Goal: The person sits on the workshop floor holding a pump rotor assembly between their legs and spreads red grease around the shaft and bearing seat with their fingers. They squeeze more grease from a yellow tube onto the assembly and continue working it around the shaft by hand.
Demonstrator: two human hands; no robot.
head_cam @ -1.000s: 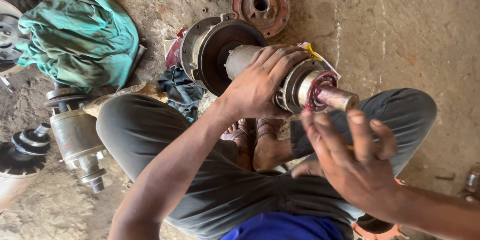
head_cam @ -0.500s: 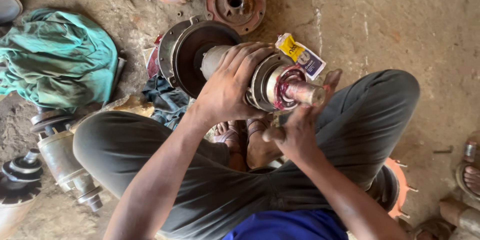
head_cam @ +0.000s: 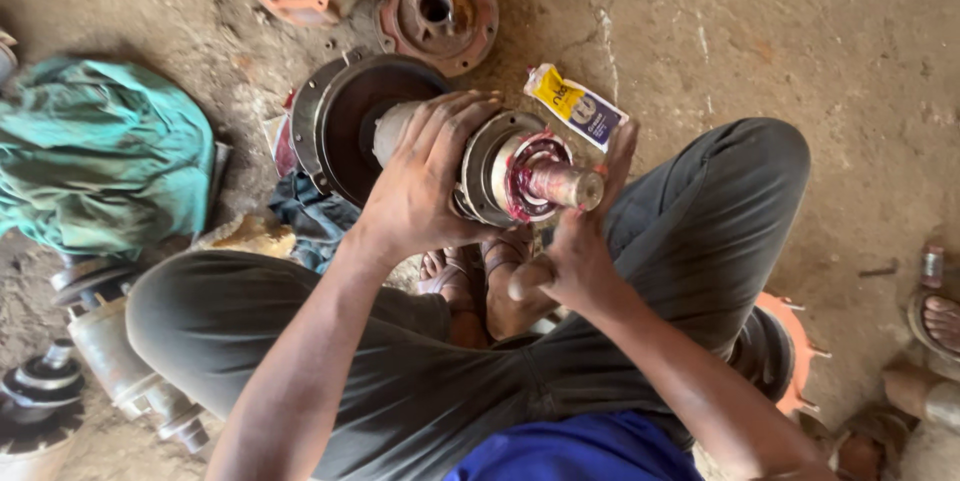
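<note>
- Left hand (head_cam: 425, 181) grips the motor rotor (head_cam: 500, 173) over the lap; its shaft (head_cam: 565, 184) points toward three o'clock.
- Right hand (head_cam: 580, 241), fingers open, touches the shaft tip, nearer it.

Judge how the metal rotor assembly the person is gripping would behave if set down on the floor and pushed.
The rotor assembly looks like solid metal, so it is probably heavy and stiff. Its round shaft and discs suggest it could roll. The left hand wraps it fully, hinting at weight; red grease near the shaft may make it slippery for the right hand.
</note>
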